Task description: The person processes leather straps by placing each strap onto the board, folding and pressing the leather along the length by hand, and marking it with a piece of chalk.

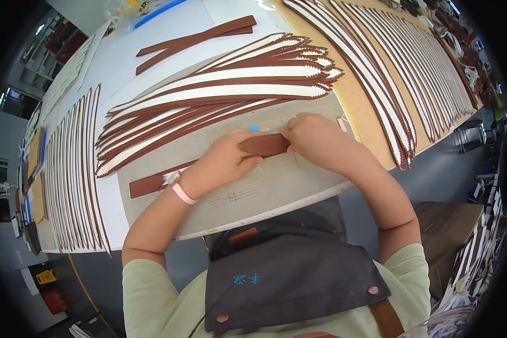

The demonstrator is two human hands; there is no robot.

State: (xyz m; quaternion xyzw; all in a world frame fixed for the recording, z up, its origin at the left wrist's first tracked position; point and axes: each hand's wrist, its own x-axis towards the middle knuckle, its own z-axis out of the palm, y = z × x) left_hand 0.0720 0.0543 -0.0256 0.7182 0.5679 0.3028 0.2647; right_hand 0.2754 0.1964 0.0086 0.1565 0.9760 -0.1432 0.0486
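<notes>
A brown leather strap [263, 145] lies across the grey work board in front of me, its near part turned brown side up. My left hand [226, 159] holds it from the left, thumb along the lower edge and fingers along the upper one. At the strap's right end, my right hand [314, 139] pinches it with bent fingers; the fingertips are partly hidden. The strap's other end [149, 186] shows beyond my left wrist. Just above the hands lies a fanned pile of brown straps with white backing [248, 90] and jagged-edged ends.
Two crossed brown strips [200, 40] lie behind the pile. Rows of straps stand at the left [73, 174] and on the tan board at the right [400, 62]. A small blue object [254, 128] sits by my left fingers. The table's front edge [253, 218] runs near my apron.
</notes>
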